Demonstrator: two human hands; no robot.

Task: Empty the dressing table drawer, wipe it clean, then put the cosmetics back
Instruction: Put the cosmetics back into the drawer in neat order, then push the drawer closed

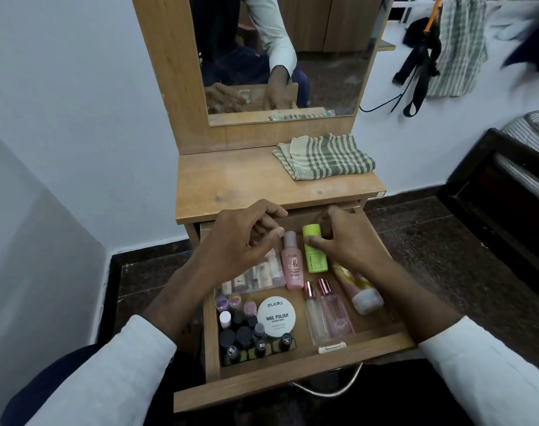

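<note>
The wooden drawer [292, 385] is pulled out and full of cosmetics. My right hand [351, 241] grips a lime-green bottle [312, 256] near the back, thumb on its front and fingers curled behind it. My left hand [240, 241] hovers with loosely curled fingers over a clear case of small tubes [262, 273] and holds nothing that I can see. Beside it lies a pink bottle [292, 269]. A yellow-and-white tube [362, 292], two clear perfume bottles [323, 313], a round white wipes tub [276, 316] and several dark nail polish bottles [243, 336] fill the front.
A folded checked cloth [323, 156] lies at the back right of the dressing table top [237, 182], under the mirror [323, 63]. A dark bed frame [501, 195] stands to the right. A towel and black straps [440, 50] hang on the wall.
</note>
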